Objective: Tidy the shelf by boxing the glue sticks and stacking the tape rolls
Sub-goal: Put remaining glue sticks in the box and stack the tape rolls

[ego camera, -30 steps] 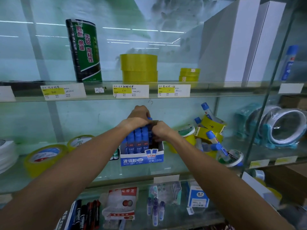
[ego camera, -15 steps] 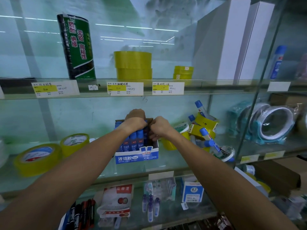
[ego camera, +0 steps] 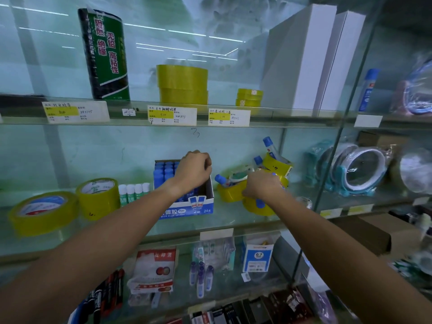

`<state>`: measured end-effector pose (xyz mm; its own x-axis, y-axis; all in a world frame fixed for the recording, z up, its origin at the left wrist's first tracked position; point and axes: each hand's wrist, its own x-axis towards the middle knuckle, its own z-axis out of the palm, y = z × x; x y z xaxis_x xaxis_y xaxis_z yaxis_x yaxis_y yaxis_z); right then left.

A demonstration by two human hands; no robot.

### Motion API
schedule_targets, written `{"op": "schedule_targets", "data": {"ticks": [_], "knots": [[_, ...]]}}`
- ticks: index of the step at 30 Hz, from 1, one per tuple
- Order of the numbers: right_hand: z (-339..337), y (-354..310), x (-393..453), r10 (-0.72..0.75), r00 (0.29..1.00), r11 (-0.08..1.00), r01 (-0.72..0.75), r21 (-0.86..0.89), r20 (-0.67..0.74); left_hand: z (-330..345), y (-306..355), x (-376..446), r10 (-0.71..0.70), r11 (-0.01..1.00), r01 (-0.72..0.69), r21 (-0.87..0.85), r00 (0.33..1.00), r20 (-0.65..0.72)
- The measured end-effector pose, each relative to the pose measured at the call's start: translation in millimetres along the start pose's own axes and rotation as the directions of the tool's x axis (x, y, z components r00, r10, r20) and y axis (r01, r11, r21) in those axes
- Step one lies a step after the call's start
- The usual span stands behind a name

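Observation:
A blue-and-white glue stick box [ego camera: 187,209] stands on the middle glass shelf, with blue-capped glue sticks [ego camera: 163,170] upright in its left part. My left hand [ego camera: 192,170] rests as a closed fist on the box's right rear; what its fingers hold is hidden. My right hand [ego camera: 261,185] is in a jumble of yellow tape rolls [ego camera: 230,192] to the right of the box. It is closed around a glue stick whose blue end [ego camera: 260,203] pokes out below it. More loose glue sticks [ego camera: 268,146] stick out of the pile. Two big yellow tape rolls [ego camera: 44,212] lie at the left.
Small green-white sticks [ego camera: 133,191] stand left of the box. The upper shelf carries a yellow tape stack [ego camera: 182,85], a green wrapped pack [ego camera: 105,57] and white boxes [ego camera: 304,61]. A glass divider [ego camera: 339,146] walls off wrapped tape rolls [ego camera: 357,169] on the right. Stationery fills the lower shelf.
My right hand has left the box and moved right into the tape pile, closing on a glue stick. My left hand stays on the box.

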<state>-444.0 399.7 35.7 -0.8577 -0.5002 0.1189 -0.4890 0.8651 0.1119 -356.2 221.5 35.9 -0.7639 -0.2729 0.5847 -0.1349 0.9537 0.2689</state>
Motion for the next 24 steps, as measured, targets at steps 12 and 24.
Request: {"op": "schedule_targets", "data": {"ticks": [12,24], "knots": [[-0.4,5.6,-28.5,0.095,0.921,0.989,-0.044,0.142,-0.379,6.2,22.8,-26.5,0.057,0.997,-0.057,-0.057,0.998,-0.010],[-70.4,-3.1,-31.9,0.076,0.941,0.837,0.119,0.535,-0.329,-25.8,48.3,-27.2,0.073,0.909,-0.041,-0.415,0.995,0.062]]}}
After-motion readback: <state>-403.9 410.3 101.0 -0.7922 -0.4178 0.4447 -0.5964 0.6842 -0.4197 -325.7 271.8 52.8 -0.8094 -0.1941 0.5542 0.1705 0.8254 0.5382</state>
